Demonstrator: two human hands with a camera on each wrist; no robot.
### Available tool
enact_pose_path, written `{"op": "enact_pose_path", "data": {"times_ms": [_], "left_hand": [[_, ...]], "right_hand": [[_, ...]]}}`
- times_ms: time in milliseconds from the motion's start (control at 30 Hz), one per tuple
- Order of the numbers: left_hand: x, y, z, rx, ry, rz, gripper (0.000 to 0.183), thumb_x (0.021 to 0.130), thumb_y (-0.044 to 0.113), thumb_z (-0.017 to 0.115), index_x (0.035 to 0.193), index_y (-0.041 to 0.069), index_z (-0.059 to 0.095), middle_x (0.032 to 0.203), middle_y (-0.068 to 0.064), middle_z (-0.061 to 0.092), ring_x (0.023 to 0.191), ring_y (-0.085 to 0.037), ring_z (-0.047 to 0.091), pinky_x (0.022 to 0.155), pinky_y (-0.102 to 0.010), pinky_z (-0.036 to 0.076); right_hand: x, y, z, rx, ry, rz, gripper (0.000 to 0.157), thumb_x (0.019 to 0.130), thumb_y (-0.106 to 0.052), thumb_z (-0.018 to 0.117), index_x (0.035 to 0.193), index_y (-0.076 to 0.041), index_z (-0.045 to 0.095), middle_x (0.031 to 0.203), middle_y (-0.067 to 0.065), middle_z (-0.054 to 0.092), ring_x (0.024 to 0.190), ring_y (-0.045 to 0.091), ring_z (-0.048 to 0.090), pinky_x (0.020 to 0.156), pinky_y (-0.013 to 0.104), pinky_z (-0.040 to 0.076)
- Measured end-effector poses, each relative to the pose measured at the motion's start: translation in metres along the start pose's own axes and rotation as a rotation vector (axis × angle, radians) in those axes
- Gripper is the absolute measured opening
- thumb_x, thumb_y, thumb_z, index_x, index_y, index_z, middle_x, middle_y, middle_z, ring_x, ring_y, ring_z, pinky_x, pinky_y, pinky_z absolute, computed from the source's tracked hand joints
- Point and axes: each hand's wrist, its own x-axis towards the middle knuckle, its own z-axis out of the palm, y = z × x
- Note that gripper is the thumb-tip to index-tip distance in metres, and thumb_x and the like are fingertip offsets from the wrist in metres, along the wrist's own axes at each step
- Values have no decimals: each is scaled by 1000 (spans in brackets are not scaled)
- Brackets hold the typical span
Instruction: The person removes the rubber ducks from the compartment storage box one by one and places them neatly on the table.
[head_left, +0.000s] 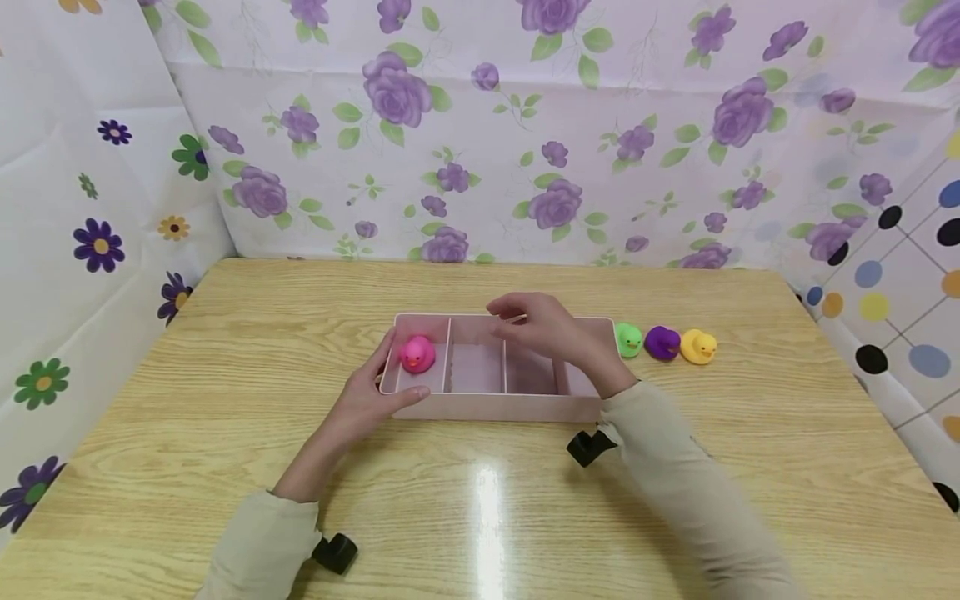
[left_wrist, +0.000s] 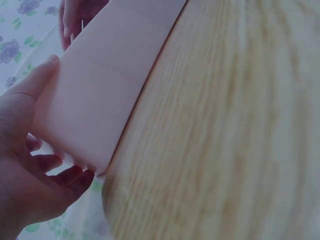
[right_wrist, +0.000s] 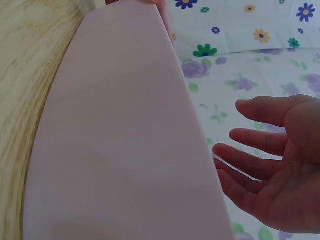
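Observation:
A pale pink divided box (head_left: 487, 407) lies lengthwise on the table. My left hand (head_left: 367, 396) holds its left end, thumb along the front rim and fingers round the end wall; the left wrist view shows those fingers (left_wrist: 75, 182) at the box's lower corner. Inside the leftmost compartment sits a pink rubber duck (head_left: 417, 355). Above the middle compartments hovers my right hand (head_left: 543, 327), fingers loosely bent with nothing between them. In the right wrist view the right hand's spread fingers (right_wrist: 250, 162) appear beyond the box wall.
Just past the box's right end stand a green duck (head_left: 629, 341), a purple duck (head_left: 663, 342) and a yellow duck (head_left: 699, 347) in a row. The wooden table (head_left: 225, 375) meets a flowered backdrop (head_left: 480, 167) at its far edge.

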Motion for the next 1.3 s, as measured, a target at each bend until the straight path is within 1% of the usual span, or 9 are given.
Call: {"op": "enact_pose_path", "data": {"times_ms": [233,333,467,600,700,967,1133,1300], "left_hand": [[-1,0,0,-11,1,-13,102,81,36,78,157,28,10,158,-16,18,142,-36,19,109,-54,26],[-1,0,0,-13,2,-4,101,82,35,78,157,28,10,158,-14,17,142,-36,19,109,-54,26],[-2,0,0,-21,3,7,100,83,33,78,157,26,10,159,-13,16,142,-36,19,109,-54,27],[-2,0,0,-23,0,3,100,83,33,77,157,26,10,159,-14,16,142,-36,19,108,-55,27],[-2,0,0,-15,-6,0,100,84,34,77,157,26,9,159,-15,15,142,-36,19,108,-56,27],[-2,-1,-1,-2,-15,-2,98,86,32,74,157,27,8,158,-17,18,142,-38,18,107,-58,26],[-2,-1,-1,0,-16,0,97,86,31,74,157,28,8,158,-16,18,142,-38,19,107,-59,27],[-1,0,0,-7,-16,12,97,86,30,74,157,29,8,159,-11,16,142,-36,19,107,-59,26]], "right_hand": [[14,-8,15,-33,-24,-21,37,91,-12,64,123,7,61,121,21,62,112,30,60,94,34,48],[19,-11,21,-50,-29,-26,36,92,-14,64,122,5,62,120,17,64,110,27,60,93,33,48],[26,-18,28,-74,-31,-34,34,91,-13,65,121,3,64,118,15,65,109,25,61,93,31,49],[32,-25,35,-79,-37,-39,33,90,-10,66,120,4,64,116,16,66,107,25,62,91,29,50],[36,-29,39,-87,-43,-43,34,89,-11,69,119,4,65,115,16,66,105,24,63,90,28,50],[47,-37,47,-114,-106,-52,36,89,-13,70,120,2,65,111,12,68,101,20,63,87,24,50],[55,-41,51,-147,-140,-46,38,90,-21,71,120,0,66,112,10,68,100,18,62,87,24,49],[63,-45,58,-154,-147,-47,33,93,-22,66,120,-2,67,112,9,68,99,17,61,86,23,49]]}}
